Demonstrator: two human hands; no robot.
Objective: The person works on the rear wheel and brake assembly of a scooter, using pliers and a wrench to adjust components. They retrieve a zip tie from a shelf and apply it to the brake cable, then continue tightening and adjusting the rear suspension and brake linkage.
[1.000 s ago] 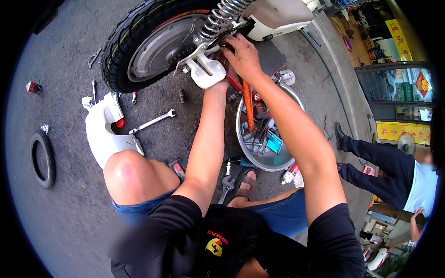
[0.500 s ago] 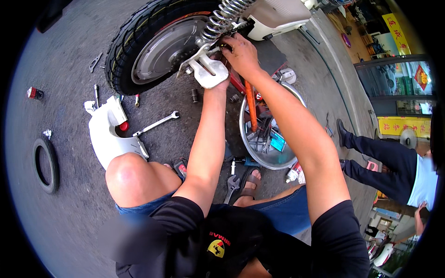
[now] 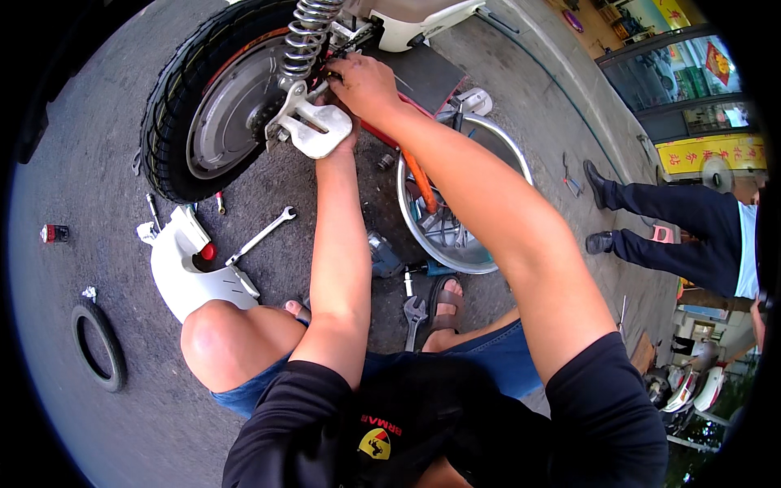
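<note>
A scooter's rear wheel with a black tyre (image 3: 159,142) stands ahead of me, a chrome coil spring (image 3: 309,37) beside its hub. A silver slotted metal bracket (image 3: 327,145) sticks out toward me below the spring. My left hand (image 3: 351,137) is tucked behind that bracket, its fingers hidden. Just above it, my right hand (image 3: 366,85) reaches in beside the spring's lower end. Its fingers are curled in at a small bolt-like part near the hub; what they grip is too small to make out.
A metal basin (image 3: 521,154) of tools is under my right forearm. On the ground lie a combination wrench (image 3: 262,236), an adjustable wrench (image 3: 414,315), a white plastic cover (image 3: 172,264), a blue-grey power tool (image 3: 382,254) and a small tyre (image 3: 80,346). A person (image 3: 675,260) stands at right.
The view has shifted, so the wheel and bracket appear farther left and higher. Both hands stay at the bracket and hub. The standing person's legs have changed position.
</note>
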